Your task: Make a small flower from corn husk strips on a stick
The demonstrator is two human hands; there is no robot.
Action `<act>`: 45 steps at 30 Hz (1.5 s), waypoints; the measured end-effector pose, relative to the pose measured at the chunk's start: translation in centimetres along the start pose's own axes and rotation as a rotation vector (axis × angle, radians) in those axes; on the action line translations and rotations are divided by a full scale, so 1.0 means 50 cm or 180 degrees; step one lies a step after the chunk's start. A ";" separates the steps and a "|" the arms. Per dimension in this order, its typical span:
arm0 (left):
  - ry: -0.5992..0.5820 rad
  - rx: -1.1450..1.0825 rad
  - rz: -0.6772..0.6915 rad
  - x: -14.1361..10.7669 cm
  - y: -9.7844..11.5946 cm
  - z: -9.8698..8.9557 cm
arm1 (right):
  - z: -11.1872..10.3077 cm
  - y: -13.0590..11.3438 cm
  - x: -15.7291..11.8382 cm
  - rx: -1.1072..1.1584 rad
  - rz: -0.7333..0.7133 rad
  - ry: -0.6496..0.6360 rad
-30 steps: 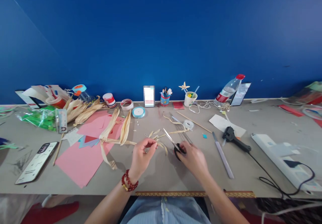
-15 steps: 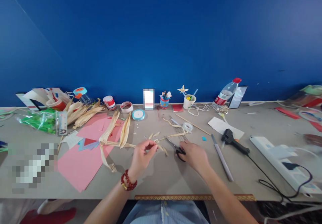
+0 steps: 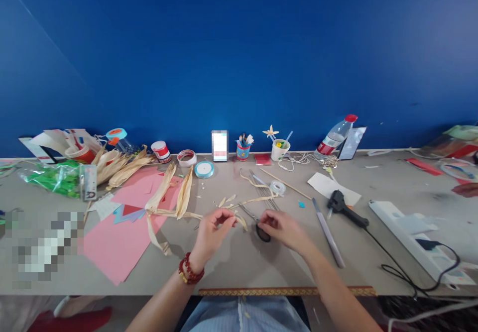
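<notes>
My left hand [image 3: 213,227], with red bead bracelets at the wrist, is closed in a pinch. A thin pale strip of corn husk [image 3: 242,221] shows at its fingertips; what lies between them is mostly hidden. My right hand [image 3: 282,228] has its fingers curled and closed at the black handles of the scissors [image 3: 263,233]. The blades point away to the upper left, low over the table. Small husk scraps [image 3: 227,200] lie beyond my hands. Larger dried husks [image 3: 184,192] rest to the left, partly on pink paper [image 3: 112,247].
A hot glue gun [image 3: 347,210], a grey-handled knife [image 3: 328,235] and a power strip [image 3: 418,242] lie at the right. Tape [image 3: 277,187], a ribbon spool [image 3: 204,169], cups of tools [image 3: 243,152] and a bottle [image 3: 334,138] stand farther back.
My right hand has shifted slightly left, closer to my left hand, and the scissors have moved a little left with it. My left hand stays nearly still.
</notes>
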State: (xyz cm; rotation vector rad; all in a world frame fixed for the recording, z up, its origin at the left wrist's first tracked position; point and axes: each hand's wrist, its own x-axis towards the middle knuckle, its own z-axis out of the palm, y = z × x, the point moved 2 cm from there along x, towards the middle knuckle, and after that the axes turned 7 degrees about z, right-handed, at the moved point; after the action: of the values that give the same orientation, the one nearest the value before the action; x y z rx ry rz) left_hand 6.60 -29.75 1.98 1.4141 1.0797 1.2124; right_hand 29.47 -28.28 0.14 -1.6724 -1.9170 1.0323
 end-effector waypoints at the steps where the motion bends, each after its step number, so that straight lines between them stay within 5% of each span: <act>1: -0.0037 0.0153 0.0097 0.000 0.002 0.001 | 0.003 -0.015 -0.003 0.0471 -0.0060 -0.0074; 5: -0.0220 0.0844 0.0588 -0.001 0.015 0.006 | 0.021 -0.072 -0.005 0.1624 -0.0231 -0.0282; 13: -0.0427 0.1149 0.0958 -0.007 0.029 0.010 | 0.039 -0.095 0.009 0.1767 -0.0142 -0.0485; 18: 0.0083 0.0424 0.0532 -0.012 0.000 0.010 | 0.050 -0.077 0.004 0.2812 0.0431 -0.0198; 23: 0.0111 -0.0549 -0.0024 -0.026 -0.028 0.036 | 0.072 -0.073 -0.003 0.3357 0.0509 0.0360; 45: 0.0393 0.0286 0.0805 -0.037 -0.028 0.038 | 0.110 -0.081 -0.021 0.3258 0.0197 0.0731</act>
State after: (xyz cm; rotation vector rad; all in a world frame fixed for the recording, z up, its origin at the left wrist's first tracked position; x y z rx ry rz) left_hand 8.22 -31.54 0.22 1.5986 1.0736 1.4631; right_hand 23.08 -30.85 -0.27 -1.1505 -0.8919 1.4197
